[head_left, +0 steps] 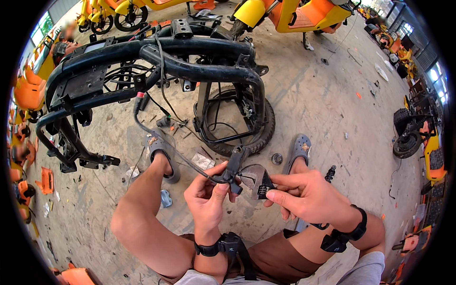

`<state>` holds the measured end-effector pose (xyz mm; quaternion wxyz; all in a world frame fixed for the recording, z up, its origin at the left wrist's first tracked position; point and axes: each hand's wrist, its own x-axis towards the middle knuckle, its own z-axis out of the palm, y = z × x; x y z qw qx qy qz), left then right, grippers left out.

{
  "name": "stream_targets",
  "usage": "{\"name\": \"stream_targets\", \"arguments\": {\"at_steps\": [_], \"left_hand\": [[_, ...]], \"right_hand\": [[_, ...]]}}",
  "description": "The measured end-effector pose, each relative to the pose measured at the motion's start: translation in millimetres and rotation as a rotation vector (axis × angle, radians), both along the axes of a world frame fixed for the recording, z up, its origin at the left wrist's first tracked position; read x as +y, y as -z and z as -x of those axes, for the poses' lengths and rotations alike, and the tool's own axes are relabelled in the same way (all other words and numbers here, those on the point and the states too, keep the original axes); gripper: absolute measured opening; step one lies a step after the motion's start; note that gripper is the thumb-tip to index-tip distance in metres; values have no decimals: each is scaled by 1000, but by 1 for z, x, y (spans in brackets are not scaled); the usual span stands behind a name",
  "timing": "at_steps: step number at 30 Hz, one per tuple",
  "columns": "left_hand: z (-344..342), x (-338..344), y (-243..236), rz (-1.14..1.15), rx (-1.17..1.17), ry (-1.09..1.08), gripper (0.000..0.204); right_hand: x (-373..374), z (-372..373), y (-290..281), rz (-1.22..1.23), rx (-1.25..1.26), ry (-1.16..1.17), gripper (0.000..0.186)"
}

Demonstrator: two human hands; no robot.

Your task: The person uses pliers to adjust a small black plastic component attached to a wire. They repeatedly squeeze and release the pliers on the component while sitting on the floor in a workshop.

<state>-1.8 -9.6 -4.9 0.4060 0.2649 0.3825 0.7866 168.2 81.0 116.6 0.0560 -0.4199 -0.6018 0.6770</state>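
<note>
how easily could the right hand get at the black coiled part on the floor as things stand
Probably yes, with a lean: nothing seems to block the way from the right hand to the black coiled part, though that hand holds an adjustable wrench.

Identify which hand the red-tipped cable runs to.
The left hand, holding a black part: the red-tipped cable runs to it, whereas the right hand pinches a grey-and-black piece.

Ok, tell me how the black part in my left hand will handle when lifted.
Small beside the left hand, the black part is probably light. Its straight-edged body suggests stiffness. The red-ended cable, bending in a curve toward that hand, is likely floppy.
</note>
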Motion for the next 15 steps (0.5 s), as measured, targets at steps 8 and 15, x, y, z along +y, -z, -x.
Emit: {"name": "stream_targets", "arguments": {"at_steps": [8,15], "left_hand": [[5,-1,3,-43,0,31,40],[1,-1,-3,78,0,25,36]], "right_hand": [[6,-2,2,145,31,-3,36],[-8,-7,11,-761,-103,-205,34]]}}
